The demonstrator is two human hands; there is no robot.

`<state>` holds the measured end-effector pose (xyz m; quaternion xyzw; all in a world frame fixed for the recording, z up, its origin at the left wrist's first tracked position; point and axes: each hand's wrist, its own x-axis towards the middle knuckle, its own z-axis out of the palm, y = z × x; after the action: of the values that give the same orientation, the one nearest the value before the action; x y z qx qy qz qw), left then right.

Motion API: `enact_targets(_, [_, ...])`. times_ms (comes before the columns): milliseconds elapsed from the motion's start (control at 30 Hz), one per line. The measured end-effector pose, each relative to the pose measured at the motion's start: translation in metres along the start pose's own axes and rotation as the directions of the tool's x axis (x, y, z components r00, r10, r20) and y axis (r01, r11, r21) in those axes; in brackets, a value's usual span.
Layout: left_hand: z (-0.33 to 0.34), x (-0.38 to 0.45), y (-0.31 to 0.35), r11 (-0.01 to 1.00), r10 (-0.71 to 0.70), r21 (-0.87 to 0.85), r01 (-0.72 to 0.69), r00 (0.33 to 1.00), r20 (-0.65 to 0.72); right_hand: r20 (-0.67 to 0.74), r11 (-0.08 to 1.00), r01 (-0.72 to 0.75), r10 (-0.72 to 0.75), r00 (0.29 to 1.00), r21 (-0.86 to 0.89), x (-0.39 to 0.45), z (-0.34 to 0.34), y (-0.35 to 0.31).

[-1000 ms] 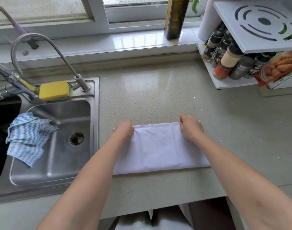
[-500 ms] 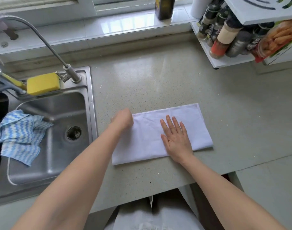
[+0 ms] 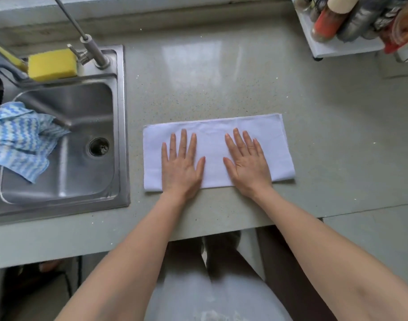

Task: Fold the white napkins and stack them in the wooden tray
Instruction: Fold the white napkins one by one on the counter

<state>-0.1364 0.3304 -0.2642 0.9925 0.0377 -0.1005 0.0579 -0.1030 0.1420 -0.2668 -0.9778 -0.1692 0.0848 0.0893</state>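
Observation:
A white napkin point(image 3: 213, 137), folded into a long rectangle, lies flat on the grey countertop point(image 3: 221, 77) near its front edge. My left hand point(image 3: 181, 165) presses palm-down on the napkin's left half with fingers straight and spread. My right hand point(image 3: 247, 163) lies flat on the right half in the same way. Neither hand grips the cloth. No wooden tray is in view.
A steel sink point(image 3: 59, 140) sits to the left with a blue-and-white cloth point(image 3: 20, 140) over its rim, a yellow sponge point(image 3: 52, 64) and a tap point(image 3: 92, 49) behind. A white spice rack point(image 3: 337, 46) with bottles stands at the back right.
A second ago both hands held the napkin's far edge. The right hand flattened on the cloth first; now the left hand lies flat on it too. The camera has tilted further down.

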Motion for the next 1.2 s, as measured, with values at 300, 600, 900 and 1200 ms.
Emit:
enact_targets(300, [-0.019,-0.004,-0.002,0.982,-0.189,0.035,0.186,0.971,0.149,-0.006,0.98,-0.199,0.199,0.98,0.004,-0.013,-0.016,0.069])
enact_targets(600, [-0.049,0.021,0.022,0.962,0.266,0.046,-0.271,0.96,0.093,-0.127,0.839,-0.471,0.517,0.847,0.272,-0.018,-0.048,0.063])
enact_targets(900, [-0.048,0.032,0.01,0.966,0.248,-0.016,-0.258,0.908,0.338,0.15,0.677,-0.582,0.585,0.797,0.45,0.004,-0.068,0.063])
enact_targets(1200, [-0.065,0.048,0.062,0.98,0.141,0.054,-0.193,0.853,0.502,0.183,0.415,-0.488,0.587,0.788,0.768,-0.019,-0.071,0.097])
